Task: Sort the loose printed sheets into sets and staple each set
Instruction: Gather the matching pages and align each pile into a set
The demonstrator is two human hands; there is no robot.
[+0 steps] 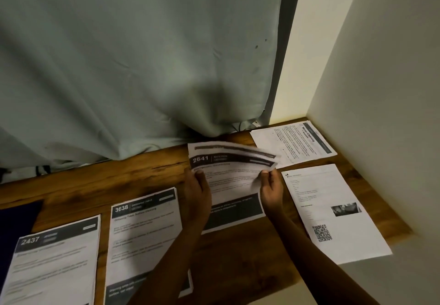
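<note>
Wooden table [238, 252] against a grey-green curtain [142, 54] and a pale wall [381, 66]. Near left, 2437 stack [54, 264]; beside it, 3638 stack [145, 228], titled "Dressing Table Surface Cleaning". Mid-table near the curtain, 2641 set [233, 178], marked "KITCHEN": white sheets, black header bands, black footer block, upper sheets lifted, fanned and blurred. Left hand [197, 192] gripping its left edge, thumb on top; right hand [271, 189] pinching the right edge of the lifted sheets. Far right corner, Mirror Cleaning sheet [295, 141], turned sideways; nearer, QR-code sheet [333, 209] with a small photo.

Grey-green curtain [142, 66] behind wooden table [83, 185], white wall [381, 90] at right
</note>
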